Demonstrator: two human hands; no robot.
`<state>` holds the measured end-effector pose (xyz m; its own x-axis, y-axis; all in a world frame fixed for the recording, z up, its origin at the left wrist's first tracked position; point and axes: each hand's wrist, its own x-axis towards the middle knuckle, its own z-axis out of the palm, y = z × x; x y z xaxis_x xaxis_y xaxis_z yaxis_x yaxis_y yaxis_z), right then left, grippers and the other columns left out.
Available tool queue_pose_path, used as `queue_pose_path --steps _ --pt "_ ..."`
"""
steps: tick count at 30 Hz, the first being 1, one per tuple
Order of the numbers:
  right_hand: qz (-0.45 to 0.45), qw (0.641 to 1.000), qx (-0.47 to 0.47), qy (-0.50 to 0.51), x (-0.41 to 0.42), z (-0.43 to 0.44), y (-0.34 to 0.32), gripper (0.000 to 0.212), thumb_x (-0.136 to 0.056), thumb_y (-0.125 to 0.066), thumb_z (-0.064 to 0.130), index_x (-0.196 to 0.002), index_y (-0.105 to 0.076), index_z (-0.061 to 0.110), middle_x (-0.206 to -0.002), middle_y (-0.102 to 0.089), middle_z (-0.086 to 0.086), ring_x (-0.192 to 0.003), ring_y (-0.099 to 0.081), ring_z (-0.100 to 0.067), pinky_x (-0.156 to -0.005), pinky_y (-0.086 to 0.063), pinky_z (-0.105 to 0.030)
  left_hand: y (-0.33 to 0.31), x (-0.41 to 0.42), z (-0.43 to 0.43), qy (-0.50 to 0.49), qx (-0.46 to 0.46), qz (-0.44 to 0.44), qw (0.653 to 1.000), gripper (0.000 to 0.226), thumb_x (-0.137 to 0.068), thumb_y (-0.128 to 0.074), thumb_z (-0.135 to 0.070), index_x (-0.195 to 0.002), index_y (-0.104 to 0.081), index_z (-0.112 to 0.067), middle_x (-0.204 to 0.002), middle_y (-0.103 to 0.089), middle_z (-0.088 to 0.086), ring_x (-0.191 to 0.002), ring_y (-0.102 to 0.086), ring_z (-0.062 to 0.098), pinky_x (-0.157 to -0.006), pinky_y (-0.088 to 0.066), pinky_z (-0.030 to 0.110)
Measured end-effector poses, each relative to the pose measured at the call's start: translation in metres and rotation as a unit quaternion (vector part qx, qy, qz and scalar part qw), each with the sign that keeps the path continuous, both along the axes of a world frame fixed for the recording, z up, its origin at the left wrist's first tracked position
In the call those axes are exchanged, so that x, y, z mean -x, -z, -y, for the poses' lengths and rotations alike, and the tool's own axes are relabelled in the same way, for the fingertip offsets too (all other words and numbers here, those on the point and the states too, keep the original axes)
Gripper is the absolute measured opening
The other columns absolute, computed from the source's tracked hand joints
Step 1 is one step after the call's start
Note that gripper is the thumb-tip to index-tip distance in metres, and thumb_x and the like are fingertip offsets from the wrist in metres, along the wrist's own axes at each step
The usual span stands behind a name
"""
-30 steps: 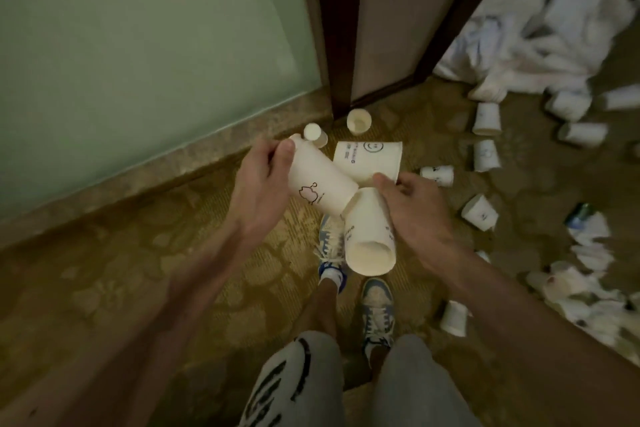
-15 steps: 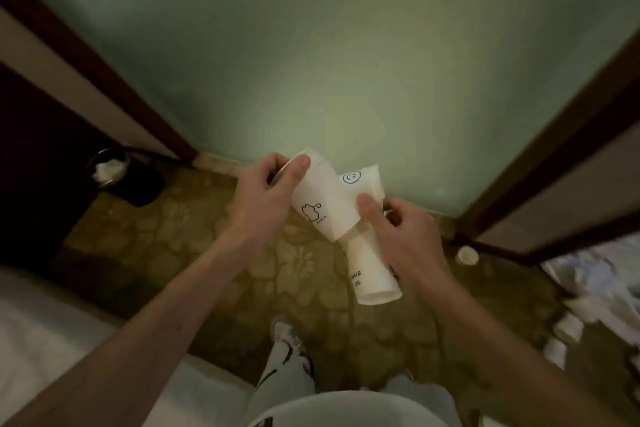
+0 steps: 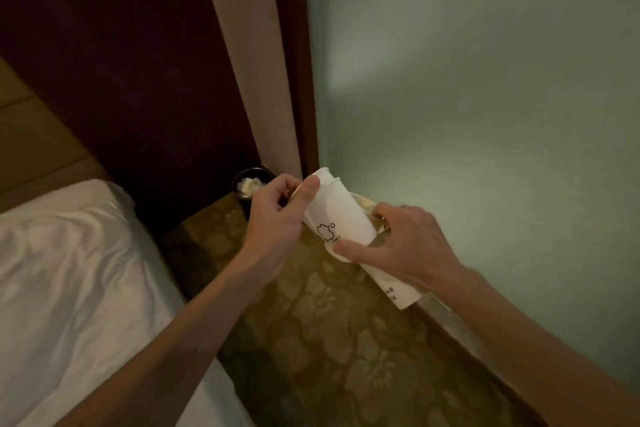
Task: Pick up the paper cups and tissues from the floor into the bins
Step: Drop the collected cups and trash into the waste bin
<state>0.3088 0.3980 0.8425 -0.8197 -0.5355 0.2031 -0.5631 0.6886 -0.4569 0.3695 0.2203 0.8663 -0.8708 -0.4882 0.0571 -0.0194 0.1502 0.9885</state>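
Observation:
In the head view I hold a bundle of white paper cups (image 3: 341, 215) nested at angles in front of me. My left hand (image 3: 277, 215) grips the rim end of the upper cup, which bears a small black line drawing. My right hand (image 3: 405, 243) wraps the lower cups, one of which sticks out below my palm with printed letters. A small black bin (image 3: 246, 199) stands on the floor in the corner just behind my left hand, with white tissues (image 3: 250, 185) inside it. No loose cups show on the floor.
A bed with white sheets (image 3: 79, 281) fills the lower left. A dark maroon panel (image 3: 138, 62) and a wooden door frame (image 3: 291, 62) rise behind the bin. A pale green wall (image 3: 485, 97) runs along the right, leaving a narrow strip of patterned carpet (image 3: 339, 333).
The view has swung left, away from the cup-littered floor, towards the bed and the corner bin. The bin now sits just behind my left hand. Both hands keep hold of the cups.

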Motion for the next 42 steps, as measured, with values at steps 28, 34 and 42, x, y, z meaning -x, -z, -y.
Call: queue_pose_path --steps 28,34,42 --pt "0.324 0.926 -0.050 -0.184 0.356 0.354 0.090 0.063 -0.066 -0.049 0.074 -0.092 -0.064 0.018 -0.075 -0.069 0.006 -0.057 -0.068 -0.004 -0.047 -0.048 -0.017 0.090 0.213 0.325 -0.221 0.058 0.156 0.961 0.008 -0.094 -0.063 -0.033 -0.090 -0.065 -0.027 -0.082 -0.069 -0.011 -0.074 -0.066 -0.004 -0.058 -0.046 0.008" --pt "0.311 0.902 -0.139 -0.264 0.390 0.438 0.124 0.064 -0.069 -0.049 0.076 -0.096 -0.064 0.020 -0.078 -0.068 0.007 -0.064 -0.067 -0.003 -0.053 -0.048 -0.016 0.141 0.260 0.382 -0.155 0.013 0.194 0.968 0.031 -0.098 -0.052 -0.040 -0.129 -0.051 -0.039 -0.107 -0.061 -0.020 -0.091 -0.063 -0.006 -0.072 -0.053 0.017" --pt "0.382 0.893 -0.156 -0.178 0.444 0.546 0.151 0.069 -0.068 -0.047 0.085 -0.090 -0.064 0.022 -0.081 -0.069 0.006 -0.067 -0.067 -0.006 -0.061 -0.051 -0.025 0.167 0.339 0.507 -0.082 -0.046 0.251 0.963 0.025 -0.100 -0.049 -0.038 -0.088 -0.063 -0.021 -0.078 -0.069 0.003 -0.066 -0.069 0.020 -0.060 -0.056 0.036"
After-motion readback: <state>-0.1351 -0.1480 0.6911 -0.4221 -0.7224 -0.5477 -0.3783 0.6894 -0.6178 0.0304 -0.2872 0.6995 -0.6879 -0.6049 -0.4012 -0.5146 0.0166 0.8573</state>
